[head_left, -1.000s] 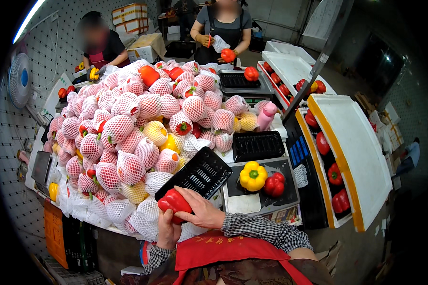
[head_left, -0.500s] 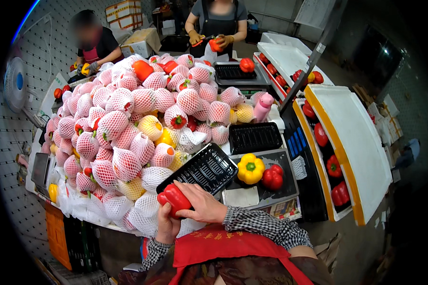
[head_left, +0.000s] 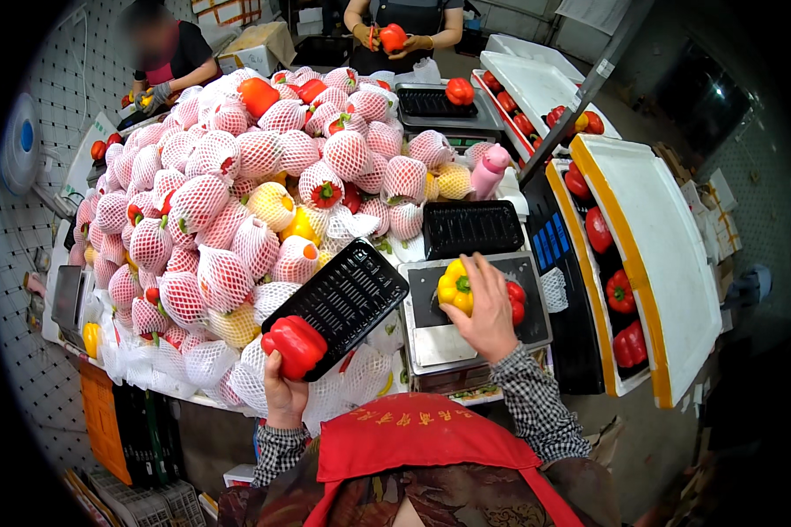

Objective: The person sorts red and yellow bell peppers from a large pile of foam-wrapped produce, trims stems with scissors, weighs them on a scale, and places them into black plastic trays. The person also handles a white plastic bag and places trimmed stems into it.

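Note:
My left hand (head_left: pixel 285 397) grips the near end of a black plastic tray (head_left: pixel 353 285), its thumb against a red bell pepper (head_left: pixel 295 346) that lies at that end. The tray slants up to the right beside the heap. My right hand (head_left: pixel 489 314) closes around a yellow bell pepper (head_left: pixel 453 288) on the dark plate of a weighing scale (head_left: pixel 514 338). A second red bell pepper (head_left: pixel 516 303) sits on the same plate, partly hidden behind my right hand. Just beyond the scale lies another black tray (head_left: pixel 472 230).
A big heap of peppers in foam nets (head_left: pixel 237 176) fills the left. White foam boxes of red peppers (head_left: pixel 620 290) line the right, near a slanting metal post (head_left: pixel 580 114). A pink bottle (head_left: pixel 490 171) stands behind the scale. Two co-workers handle peppers at the far side.
My right hand has let go of the red bell pepper and moved right to the yellow one. The held tray and red pepper have shifted left, and the pepper now rests in the tray.

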A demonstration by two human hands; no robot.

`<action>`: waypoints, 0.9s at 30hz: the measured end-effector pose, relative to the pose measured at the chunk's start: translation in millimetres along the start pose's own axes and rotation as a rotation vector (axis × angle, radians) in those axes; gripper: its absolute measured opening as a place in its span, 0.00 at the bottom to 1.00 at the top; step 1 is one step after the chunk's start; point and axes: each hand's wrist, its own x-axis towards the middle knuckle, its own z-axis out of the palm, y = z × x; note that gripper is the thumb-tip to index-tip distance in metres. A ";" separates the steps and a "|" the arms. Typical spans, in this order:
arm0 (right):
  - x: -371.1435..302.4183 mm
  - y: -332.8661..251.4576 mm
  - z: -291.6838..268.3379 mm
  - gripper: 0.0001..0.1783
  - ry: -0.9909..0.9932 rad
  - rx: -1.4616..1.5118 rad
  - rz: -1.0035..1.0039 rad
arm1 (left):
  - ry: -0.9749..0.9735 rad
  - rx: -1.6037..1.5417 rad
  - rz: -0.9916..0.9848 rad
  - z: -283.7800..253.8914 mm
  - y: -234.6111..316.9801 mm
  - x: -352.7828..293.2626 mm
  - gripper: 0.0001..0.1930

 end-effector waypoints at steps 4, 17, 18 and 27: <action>-2.0 26.8 11.4 0.53 -0.197 -0.201 0.071 | 0.050 0.005 -0.001 -0.2 -2.8 4.8 0.26; 30.2 -6.3 3.1 0.51 -0.445 0.921 0.228 | -0.171 0.224 0.013 23.6 -3.2 2.3 0.31; 35.5 -23.3 -3.3 0.49 -0.497 0.830 0.233 | -0.204 0.229 -0.040 28.8 -4.3 0.8 0.31; 20.5 -30.4 35.5 0.38 -0.473 0.605 0.145 | -0.156 -0.049 -0.315 12.2 -52.9 -6.3 0.33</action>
